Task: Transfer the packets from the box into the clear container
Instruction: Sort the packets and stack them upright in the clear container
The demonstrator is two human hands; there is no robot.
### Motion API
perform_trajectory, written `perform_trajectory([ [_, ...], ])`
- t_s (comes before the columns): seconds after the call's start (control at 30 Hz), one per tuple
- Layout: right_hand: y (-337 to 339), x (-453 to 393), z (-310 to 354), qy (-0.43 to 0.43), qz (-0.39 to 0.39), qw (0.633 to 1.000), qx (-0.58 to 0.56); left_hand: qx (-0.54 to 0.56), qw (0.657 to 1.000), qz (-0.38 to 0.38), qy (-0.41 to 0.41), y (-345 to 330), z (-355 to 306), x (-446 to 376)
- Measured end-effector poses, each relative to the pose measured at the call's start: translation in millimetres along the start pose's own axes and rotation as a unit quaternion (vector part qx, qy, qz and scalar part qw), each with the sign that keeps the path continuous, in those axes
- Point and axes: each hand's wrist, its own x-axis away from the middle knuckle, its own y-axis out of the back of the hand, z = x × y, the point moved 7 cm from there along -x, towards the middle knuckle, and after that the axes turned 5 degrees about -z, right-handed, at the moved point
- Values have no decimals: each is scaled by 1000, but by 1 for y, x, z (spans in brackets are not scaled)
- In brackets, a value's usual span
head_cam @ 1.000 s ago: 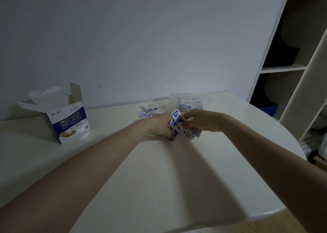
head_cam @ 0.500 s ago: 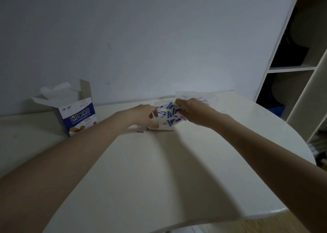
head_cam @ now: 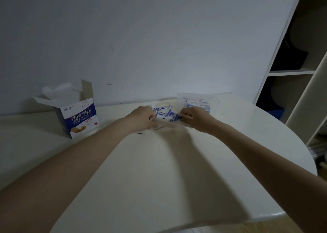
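Just in front of the clear container [head_cam: 198, 100], toward me, both my hands meet over a loose heap of blue-and-white packets [head_cam: 165, 113] lying on the white table [head_cam: 159, 179]. My left hand [head_cam: 143, 116] is curled, knuckles up, at the heap's left edge; its fingers close around something pale and blurred, and I cannot tell whether that is a packet or wrapping. My right hand [head_cam: 196, 117] is pinched shut on a few packets [head_cam: 174, 116], thumb and fingers gripping them just beside the container's near wall. Motion blur smears the spot between my hands, so the exact number held is unclear. More packets sit inside the container, stacked against its front wall. Well to the left of the container stands the box [head_cam: 79, 117], upright, its top flaps open and pale paper sticking out. A small dark scrap [head_cam: 141, 133] lies on the table, left of the container and nearer to me, by my left wrist. Right of the container, past the table's edge, rises a shelf unit [head_cam: 292, 71].
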Motion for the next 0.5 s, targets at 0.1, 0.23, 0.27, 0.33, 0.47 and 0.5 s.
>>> perform_trajectory([
  [0.1,10,-3,-3,-97,-44,982,-159,-121,989,-35,-74,10,-14,4],
  [0.23,-5,-1,7,-141,55,924,-351,-247,952,-89,-157,13,-23,6],
  [0.27,-8,1,10,-140,79,916,-368,-266,943,-94,-174,13,-24,6],
  [0.33,-15,1,15,-132,113,908,-381,-274,940,-97,-180,16,-24,7],
  [0.47,-13,-6,17,-121,83,945,-291,-219,957,-123,-148,24,-23,8],
  [0.5,-7,-9,18,-103,49,970,-216,-159,970,-138,-125,28,-19,8],
])
